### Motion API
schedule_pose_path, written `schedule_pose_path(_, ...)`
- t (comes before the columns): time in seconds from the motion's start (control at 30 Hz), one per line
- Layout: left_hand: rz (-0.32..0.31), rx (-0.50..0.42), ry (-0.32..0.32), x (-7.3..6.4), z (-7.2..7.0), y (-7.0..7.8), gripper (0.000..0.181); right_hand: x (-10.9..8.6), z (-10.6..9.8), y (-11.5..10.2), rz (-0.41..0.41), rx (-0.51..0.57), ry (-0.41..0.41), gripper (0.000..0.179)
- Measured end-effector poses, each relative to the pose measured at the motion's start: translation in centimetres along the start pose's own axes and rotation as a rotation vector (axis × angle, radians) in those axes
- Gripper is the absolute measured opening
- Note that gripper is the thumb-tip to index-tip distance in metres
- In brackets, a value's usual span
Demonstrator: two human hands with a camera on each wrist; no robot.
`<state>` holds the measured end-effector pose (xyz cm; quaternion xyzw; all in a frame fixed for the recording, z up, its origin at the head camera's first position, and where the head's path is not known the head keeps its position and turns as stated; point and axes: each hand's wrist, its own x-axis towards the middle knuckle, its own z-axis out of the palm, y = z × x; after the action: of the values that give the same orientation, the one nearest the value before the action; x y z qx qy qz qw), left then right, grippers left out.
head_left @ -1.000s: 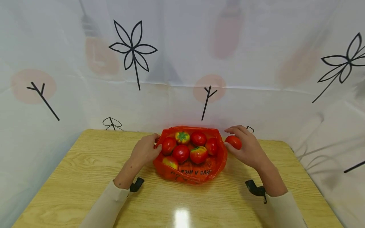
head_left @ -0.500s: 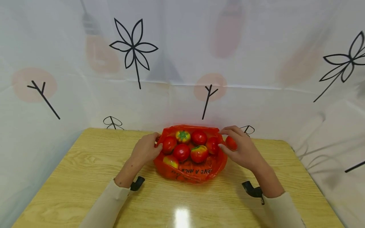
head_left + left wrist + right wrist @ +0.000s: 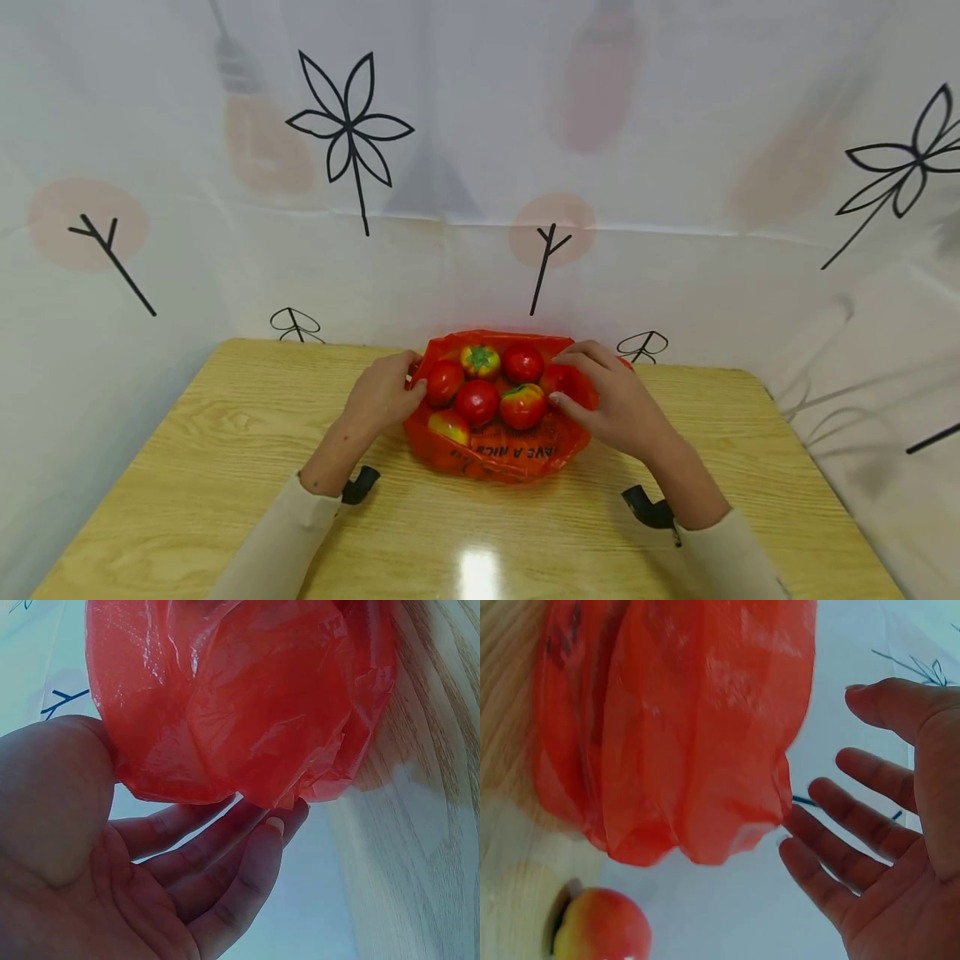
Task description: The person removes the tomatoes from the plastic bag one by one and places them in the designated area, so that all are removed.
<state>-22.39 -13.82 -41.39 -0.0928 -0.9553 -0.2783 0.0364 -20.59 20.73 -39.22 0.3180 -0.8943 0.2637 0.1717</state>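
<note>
An open red plastic bag [image 3: 498, 468] with black lettering stands on the table, holding several red and yellow tomatoes [image 3: 477, 403]. My left hand [image 3: 381, 393] grips the bag's left rim; in the left wrist view its curled fingers [image 3: 247, 889] meet the plastic edge. Over the bag's right side hovers my right hand [image 3: 618, 408], thumb and fingers apart above the right-hand tomato [image 3: 564, 380]. Spread fingers with nothing between them show in the right wrist view. One tomato [image 3: 604, 926] lies outside the bag to its right, mostly hidden by the right hand in the head view.
The wooden table [image 3: 225, 467] ends just behind the bag at a pale printed cloth [image 3: 465, 275]. A black curved piece sits under each wrist, the left one [image 3: 362, 486] and the right one [image 3: 647, 508].
My right hand has moved left, from beside the loose tomato to above the bag's right side. That tomato stays at the right. My left hand and the bag have hardly moved.
</note>
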Motion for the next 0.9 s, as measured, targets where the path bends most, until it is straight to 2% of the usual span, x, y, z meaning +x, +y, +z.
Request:
schedule_pose_path(0.23, 0.005, 0.005, -0.001, 0.0, 0.0, 0.0, 0.033, 0.1, 0.8, -0.6, 0.002, -0.041, -0.028, 0.039)
schedule_pose_path(0.53, 0.009, 0.007, -0.002, -0.1, -0.1, -0.1, 0.034, 0.0, 2.2, -1.1, 0.008, -0.04, -0.067, 0.039)
schedule_pose_path(0.9, 0.013, 0.012, -0.002, -0.1, -0.1, -0.2, 0.035, 0.1, 3.4, -1.6, -0.022, -0.041, -0.115, 0.039)
